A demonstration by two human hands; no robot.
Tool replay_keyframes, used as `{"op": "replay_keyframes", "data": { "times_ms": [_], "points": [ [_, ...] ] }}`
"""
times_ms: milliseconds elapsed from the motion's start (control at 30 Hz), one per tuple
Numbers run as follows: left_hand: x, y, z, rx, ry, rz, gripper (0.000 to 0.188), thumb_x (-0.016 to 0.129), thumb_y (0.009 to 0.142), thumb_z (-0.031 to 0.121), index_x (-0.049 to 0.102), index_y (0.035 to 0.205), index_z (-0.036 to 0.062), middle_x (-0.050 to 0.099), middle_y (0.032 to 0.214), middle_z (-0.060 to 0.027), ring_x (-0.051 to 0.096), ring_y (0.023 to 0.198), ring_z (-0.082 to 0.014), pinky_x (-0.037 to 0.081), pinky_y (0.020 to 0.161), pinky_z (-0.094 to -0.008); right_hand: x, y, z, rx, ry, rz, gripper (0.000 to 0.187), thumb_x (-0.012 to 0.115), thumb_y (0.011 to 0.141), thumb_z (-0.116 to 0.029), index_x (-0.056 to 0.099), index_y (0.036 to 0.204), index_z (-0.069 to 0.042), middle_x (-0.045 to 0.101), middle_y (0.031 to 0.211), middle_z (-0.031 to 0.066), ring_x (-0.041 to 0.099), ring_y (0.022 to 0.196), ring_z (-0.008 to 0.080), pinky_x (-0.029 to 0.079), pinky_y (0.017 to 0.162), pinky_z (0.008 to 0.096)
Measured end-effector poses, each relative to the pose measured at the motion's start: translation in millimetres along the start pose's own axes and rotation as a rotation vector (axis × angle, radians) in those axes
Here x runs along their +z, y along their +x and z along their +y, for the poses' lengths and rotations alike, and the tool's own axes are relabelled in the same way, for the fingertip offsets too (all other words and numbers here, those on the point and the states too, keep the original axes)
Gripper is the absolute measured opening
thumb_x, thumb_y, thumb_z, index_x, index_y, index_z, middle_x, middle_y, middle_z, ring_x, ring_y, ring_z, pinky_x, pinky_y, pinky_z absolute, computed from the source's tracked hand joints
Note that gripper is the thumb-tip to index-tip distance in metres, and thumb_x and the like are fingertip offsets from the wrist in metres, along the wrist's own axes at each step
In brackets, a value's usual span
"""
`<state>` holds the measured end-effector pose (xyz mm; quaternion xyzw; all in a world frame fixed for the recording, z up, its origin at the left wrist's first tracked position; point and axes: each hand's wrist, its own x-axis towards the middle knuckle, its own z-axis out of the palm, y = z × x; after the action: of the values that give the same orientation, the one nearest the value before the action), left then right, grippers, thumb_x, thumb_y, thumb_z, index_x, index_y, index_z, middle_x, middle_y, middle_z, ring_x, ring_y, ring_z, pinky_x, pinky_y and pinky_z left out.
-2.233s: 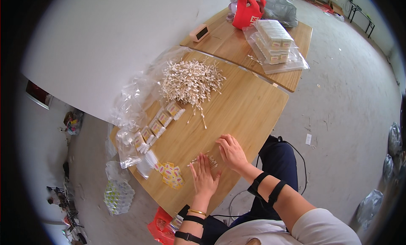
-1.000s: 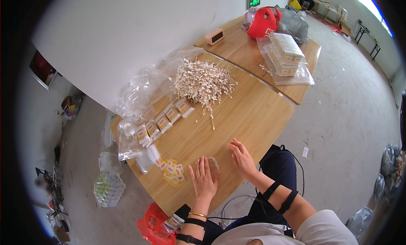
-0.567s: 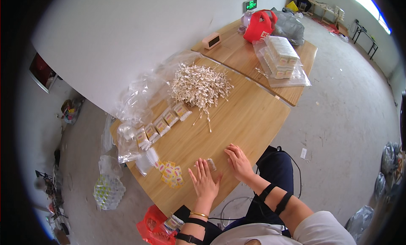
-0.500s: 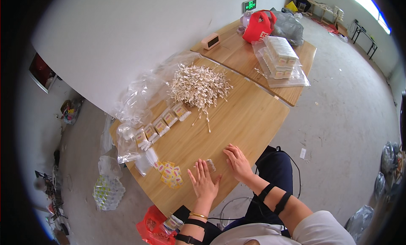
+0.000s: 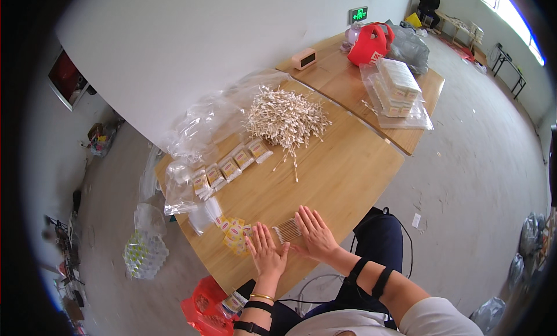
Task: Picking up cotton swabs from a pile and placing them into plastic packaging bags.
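Near the table's front edge, a small flat row of cotton swabs (image 5: 286, 230) lies side by side between my hands. My left hand (image 5: 267, 252) is flat with fingers stretched out, at the left end of the row and beside the yellow-and-white paper cards (image 5: 235, 234). My right hand (image 5: 316, 236) lies open at the right end, its fingers against the swabs or just over them. Farther back is a big loose heap of cotton swabs (image 5: 287, 117). Several filled packs of swabs (image 5: 230, 169) stand in a slanting line left of the heap.
Clear plastic bags (image 5: 197, 130) lie along the wall side of the table (image 5: 342, 173). On the adjoining table are a pink clock (image 5: 304, 59), a red bag (image 5: 371, 44) and stacked packs (image 5: 398, 84). A red plastic bag (image 5: 203, 304) is below the front edge. A person (image 5: 429, 5) sits far off.
My right hand has moved left to the swab row, its fingers now stretched out. My left hand has shifted slightly left, uncovering more of the swabs. The whole view has moved a little.
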<state>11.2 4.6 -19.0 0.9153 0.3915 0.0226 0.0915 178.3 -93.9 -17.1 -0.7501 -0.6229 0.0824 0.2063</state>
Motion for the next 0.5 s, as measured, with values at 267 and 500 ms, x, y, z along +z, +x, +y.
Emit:
{"op": "replay_keyframes", "data": {
  "times_ms": [267,500],
  "points": [
    [24,5,16,-0.001,-0.084,0.073,0.093,0.025,0.099,0.066,0.016,0.156,-0.0071,0.014,0.165,-0.0227,0.007,0.155,-0.034,-0.003,0.123,-0.0563,26,13,-4,-0.066,-0.157,-0.006,0.089,0.052,0.092,-0.055,0.028,0.153,0.005,0.022,0.161,0.026,0.016,0.153,0.0383,0.012,0.125,0.0466],
    [2,5,10,0.12,-0.315,-0.071,0.087,0.026,0.101,0.063,0.018,0.157,-0.0034,0.018,0.164,-0.0239,0.013,0.154,-0.035,0.004,0.123,-0.0558,27,16,-11,-0.051,-0.204,-0.054,0.086,0.05,0.092,-0.055,0.031,0.153,0.003,0.024,0.161,0.025,0.017,0.153,0.0368,0.011,0.125,0.0461]
  ]
}}
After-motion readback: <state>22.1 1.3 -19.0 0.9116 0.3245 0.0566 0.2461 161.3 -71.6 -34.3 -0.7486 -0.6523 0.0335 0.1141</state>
